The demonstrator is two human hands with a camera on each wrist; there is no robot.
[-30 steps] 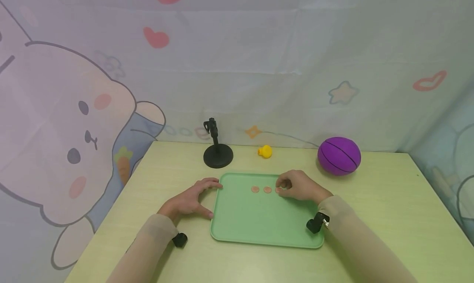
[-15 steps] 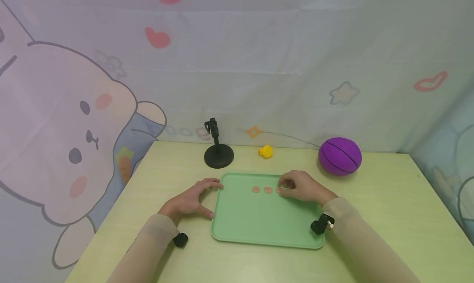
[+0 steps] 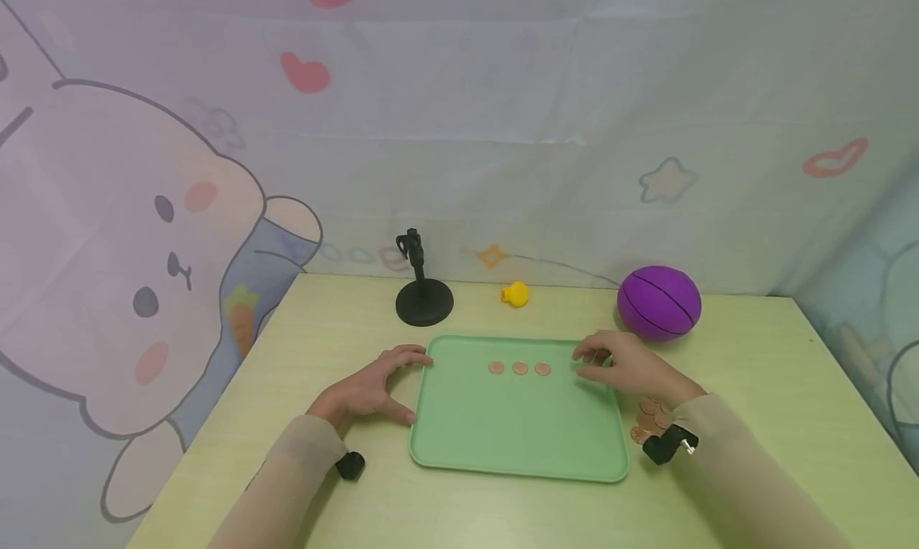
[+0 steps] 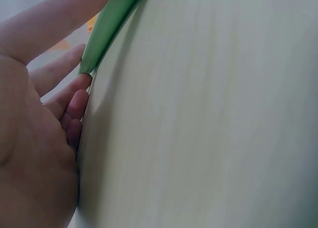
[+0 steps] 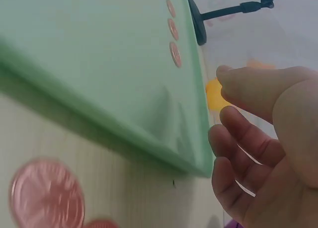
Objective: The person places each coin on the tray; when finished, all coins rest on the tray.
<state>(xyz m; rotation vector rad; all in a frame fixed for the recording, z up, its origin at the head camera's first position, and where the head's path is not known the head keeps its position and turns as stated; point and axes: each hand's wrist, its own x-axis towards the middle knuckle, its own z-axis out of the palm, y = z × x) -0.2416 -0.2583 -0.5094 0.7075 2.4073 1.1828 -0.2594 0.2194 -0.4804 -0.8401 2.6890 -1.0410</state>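
Note:
Three copper-coloured coins (image 3: 520, 368) lie flat in a row near the far edge of a green tray (image 3: 517, 429). My left hand (image 3: 369, 385) rests at the tray's left side, its thumb and fingertips touching the rim. In the left wrist view the fingers (image 4: 64, 96) reach the tray's edge. Over the tray's far right corner hovers my right hand (image 3: 625, 363), fingers loosely bent and nothing between them. The right wrist view shows a gap between thumb and fingers. Several more coins (image 3: 649, 413) lie in a loose pile on the table, partly behind the right wrist.
A black stand (image 3: 424, 300) with a round base is behind the tray. A small yellow object (image 3: 515, 294) lies to its right. The purple ball (image 3: 658, 303) sits beyond my right hand. A printed cloth (image 3: 459, 134) hangs behind the table (image 3: 761, 389).
My right hand has let go of the third coin, which now lies in the row, and has moved right. The coin pile by the right wrist has come into view. The left hand stays put.

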